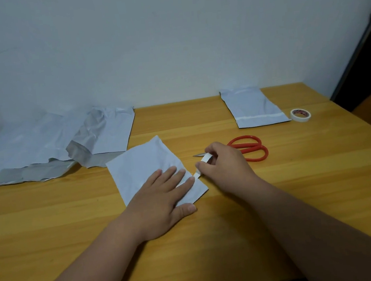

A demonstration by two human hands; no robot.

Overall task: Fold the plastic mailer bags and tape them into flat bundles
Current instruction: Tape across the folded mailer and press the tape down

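Scissors (248, 148) blades mostly behind right hand (224, 163); bag pile (21, 155) cropped left

Plain pale wall (169, 39) is seen behind a wooden worktop (213, 240), butted against it. Dark vertical panel (359, 62) is seen at far right. Lighting is dim and even.
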